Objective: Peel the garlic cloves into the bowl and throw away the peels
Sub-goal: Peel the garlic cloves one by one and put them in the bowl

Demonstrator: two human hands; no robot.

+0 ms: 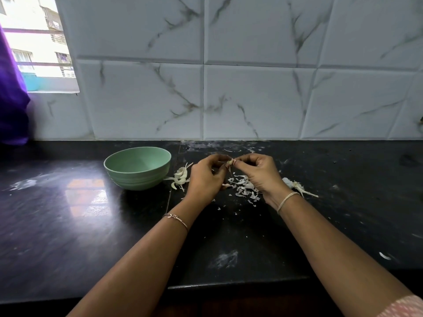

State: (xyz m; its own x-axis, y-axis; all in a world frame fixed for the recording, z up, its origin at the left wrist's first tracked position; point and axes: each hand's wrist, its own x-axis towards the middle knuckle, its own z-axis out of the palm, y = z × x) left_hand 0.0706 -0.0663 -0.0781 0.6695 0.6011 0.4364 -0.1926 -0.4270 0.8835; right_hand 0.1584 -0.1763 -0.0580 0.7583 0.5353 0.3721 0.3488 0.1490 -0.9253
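A small pale garlic clove [230, 162] is pinched between the fingertips of my left hand [206, 177] and my right hand [258, 173], both held just above the black counter. A green bowl [128, 173] stands to the left of my left hand; the part of its inside that I see holds nothing. Several garlic cloves [179, 177] lie between the bowl and my left hand. A heap of white peels [243, 187] lies under and between my hands. More garlic pieces [297, 187] lie right of my right wrist.
The black stone counter [68, 213] runs left to right, with a seam below the bowl. A white marbled tile wall [251, 88] stands right behind it. A window [36, 42] and a purple cloth [11, 99] are at the far left. Small peel flakes dot the counter.
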